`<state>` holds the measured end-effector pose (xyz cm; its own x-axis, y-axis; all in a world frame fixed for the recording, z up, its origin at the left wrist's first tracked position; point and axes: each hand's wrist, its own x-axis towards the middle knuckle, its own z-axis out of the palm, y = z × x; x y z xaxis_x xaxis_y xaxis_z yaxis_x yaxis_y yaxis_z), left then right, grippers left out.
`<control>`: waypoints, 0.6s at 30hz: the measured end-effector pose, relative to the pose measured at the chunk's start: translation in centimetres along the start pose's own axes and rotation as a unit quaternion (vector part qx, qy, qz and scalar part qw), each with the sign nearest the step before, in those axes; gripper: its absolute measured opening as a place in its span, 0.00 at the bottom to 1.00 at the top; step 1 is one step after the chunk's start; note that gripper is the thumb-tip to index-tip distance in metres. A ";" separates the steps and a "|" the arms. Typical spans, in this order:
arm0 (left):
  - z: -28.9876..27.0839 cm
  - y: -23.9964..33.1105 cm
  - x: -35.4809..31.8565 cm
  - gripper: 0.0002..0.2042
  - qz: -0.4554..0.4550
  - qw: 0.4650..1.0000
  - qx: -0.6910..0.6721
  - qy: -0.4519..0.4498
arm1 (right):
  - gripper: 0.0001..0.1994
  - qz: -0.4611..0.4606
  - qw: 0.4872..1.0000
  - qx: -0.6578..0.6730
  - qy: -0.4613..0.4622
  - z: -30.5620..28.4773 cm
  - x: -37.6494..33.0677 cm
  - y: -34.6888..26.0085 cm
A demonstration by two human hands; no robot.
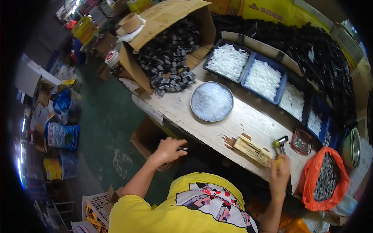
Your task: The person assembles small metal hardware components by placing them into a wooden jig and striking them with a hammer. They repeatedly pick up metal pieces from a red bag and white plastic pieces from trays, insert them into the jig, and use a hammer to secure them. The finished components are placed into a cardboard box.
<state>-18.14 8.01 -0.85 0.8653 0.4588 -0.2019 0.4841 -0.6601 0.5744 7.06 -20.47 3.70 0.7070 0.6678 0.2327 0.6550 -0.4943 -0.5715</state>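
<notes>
1. Right hand (280,167) is curled closed round the handle of the hammer (280,142); the head stands beyond the fist, beside the right end of the jig (251,150).
2. Left hand (167,150) is off the bench (175,106), near its front edge and over the brown box (140,136). Its fingers are half bent; something small and dark seems to show at the fingertips, but I cannot tell whether it is gripped.
3. The jig lies on the bench near the front edge, long and pale yellow, with dark lengthwise slots. Brown stains mark the wood around its left end.
4. For good hammer work, I would keep the wrist loose, bring the face down flat and square, and hold the left fingers well clear. The jig should sit flat so that it does not skid.
5. The hammer head is black and rounded at one end, yellow-green at the other.
6. Farther back, the bowl (211,120) is round, thin-rimmed metal with pale, glossy contents. Small white pieces (262,79) heap in the blue tray (282,89); blocky dark pieces (171,58) spill from the carton (171,11).
7. Right of the jig, the orange bag (310,184), soft and creased, holds slim grey metal pieces (328,178).
</notes>
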 end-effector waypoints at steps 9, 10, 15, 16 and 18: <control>-5.3 -4.0 9.6 0.14 -0.088 0.924 0.035 0.370 | 0.13 0.120 0.947 -0.272 0.123 -1.8 -1.4 13.5; -5.5 -4.6 11.2 0.15 -0.099 0.917 0.051 0.383 | 0.13 0.134 0.944 -0.281 0.109 -1.7 -1.6 14.0; -5.5 -4.3 14.0 0.17 -0.119 0.911 0.096 0.383 | 0.14 0.122 0.927 -0.334 0.117 -1.3 -1.5 13.0; -5.7 -4.4 14.2 0.16 -0.111 0.916 0.090 0.374 | 0.14 0.128 0.922 -0.345 0.123 -1.3 -1.4 12.7; -6.2 -4.5 14.7 0.15 -0.113 0.923 0.090 0.357 | 0.14 0.144 0.921 -0.341 0.122 -1.4 -1.0 12.1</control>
<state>-8.41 21.36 -1.47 0.4641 0.8299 0.3096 0.7115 -0.5575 0.4277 14.66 -27.87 -2.37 0.8618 0.3503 0.3669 0.3870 -0.9216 -0.0292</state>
